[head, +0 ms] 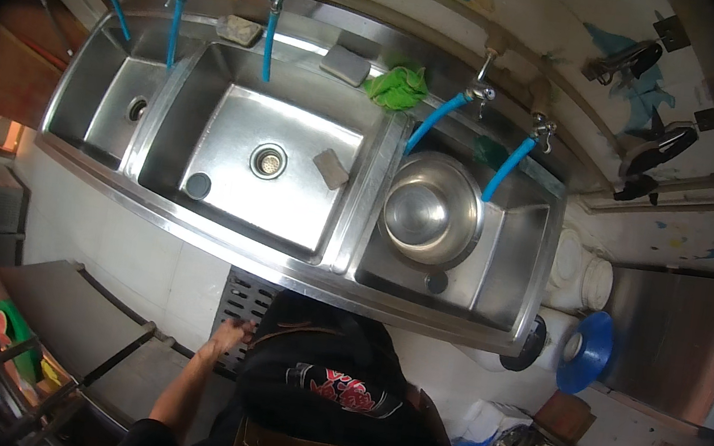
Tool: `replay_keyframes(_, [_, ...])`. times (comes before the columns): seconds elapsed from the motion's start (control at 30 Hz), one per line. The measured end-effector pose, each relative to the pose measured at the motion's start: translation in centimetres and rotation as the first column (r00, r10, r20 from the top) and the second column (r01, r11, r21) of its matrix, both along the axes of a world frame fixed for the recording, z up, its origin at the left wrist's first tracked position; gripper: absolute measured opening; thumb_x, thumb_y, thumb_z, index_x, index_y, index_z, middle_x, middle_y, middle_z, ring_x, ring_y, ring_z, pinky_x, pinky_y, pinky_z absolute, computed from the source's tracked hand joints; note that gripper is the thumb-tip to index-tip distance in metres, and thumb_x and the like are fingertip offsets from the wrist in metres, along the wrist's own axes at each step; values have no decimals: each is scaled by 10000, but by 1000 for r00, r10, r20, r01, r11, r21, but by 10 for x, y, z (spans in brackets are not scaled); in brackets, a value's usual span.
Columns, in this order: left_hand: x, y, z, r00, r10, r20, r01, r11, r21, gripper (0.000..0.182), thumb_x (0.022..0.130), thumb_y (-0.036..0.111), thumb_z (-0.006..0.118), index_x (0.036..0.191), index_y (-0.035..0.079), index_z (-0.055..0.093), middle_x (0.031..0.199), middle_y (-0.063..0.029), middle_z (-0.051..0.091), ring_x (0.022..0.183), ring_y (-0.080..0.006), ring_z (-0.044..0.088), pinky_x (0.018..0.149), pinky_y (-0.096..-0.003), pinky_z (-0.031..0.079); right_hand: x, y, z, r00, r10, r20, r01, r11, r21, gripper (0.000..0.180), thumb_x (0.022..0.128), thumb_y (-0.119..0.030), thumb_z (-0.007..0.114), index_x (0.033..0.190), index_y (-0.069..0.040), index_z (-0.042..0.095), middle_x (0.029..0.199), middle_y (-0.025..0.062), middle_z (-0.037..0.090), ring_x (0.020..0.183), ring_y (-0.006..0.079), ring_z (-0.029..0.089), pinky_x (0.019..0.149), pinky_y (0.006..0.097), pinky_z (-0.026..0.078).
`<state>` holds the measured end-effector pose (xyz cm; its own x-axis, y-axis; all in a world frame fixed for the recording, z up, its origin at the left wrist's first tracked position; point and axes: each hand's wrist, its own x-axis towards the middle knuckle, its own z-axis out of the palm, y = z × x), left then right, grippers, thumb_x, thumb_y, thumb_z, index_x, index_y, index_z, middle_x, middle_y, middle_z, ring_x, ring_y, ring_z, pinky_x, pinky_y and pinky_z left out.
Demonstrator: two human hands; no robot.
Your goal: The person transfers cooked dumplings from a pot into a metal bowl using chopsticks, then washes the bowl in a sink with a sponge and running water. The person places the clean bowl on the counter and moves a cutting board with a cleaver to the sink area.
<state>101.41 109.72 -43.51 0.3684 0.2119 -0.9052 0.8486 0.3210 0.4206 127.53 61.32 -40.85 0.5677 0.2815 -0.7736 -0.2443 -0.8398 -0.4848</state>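
My left hand (234, 335) hangs low beside my dark apron (325, 361), over the slotted floor grate (241, 294). Its fingers are small and partly turned away; no object shows in them. My right hand is out of view. Before me stands a stainless steel sink (366, 156) with three basins. A metal bowl (433, 209) sits in the right basin. In the middle basin a grey scouring pad (331, 169) lies right of the drain (268, 161), and a dark round drain cover (198, 186) lies at the lower left.
Several taps with blue hoses (269, 46) reach over the basins. Along the back ledge are a sponge (239, 30), a grey pad (345, 65) and a green cloth (396, 86). White plastic containers (583, 276) and a blue funnel-shaped object (587, 351) stand at the right. Steel counters (74, 314) lie left behind me.
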Motion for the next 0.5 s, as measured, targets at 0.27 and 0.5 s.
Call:
replay_keyframes(0.27, [122,54,123,917,29,397,-127,967,221,399,971,382,564,874,3,642,686,-21,616,642,-102,584,586,-261,425,107,116,74,907,-370,202,275,883,380,135,958,-83,544,1049,-4,605,921,101,677,804,152,658,718,286,538])
replay_keyframes(0.5, [167,27,133,896,136,423,-245,945,215,308,984,280,566,923,-8,656,751,-30,637,627,-84,564,577,-237,443,107,204,90,953,-302,24,259,853,453,214,980,-183,564,1092,-7,614,948,83,675,875,141,649,786,277,525])
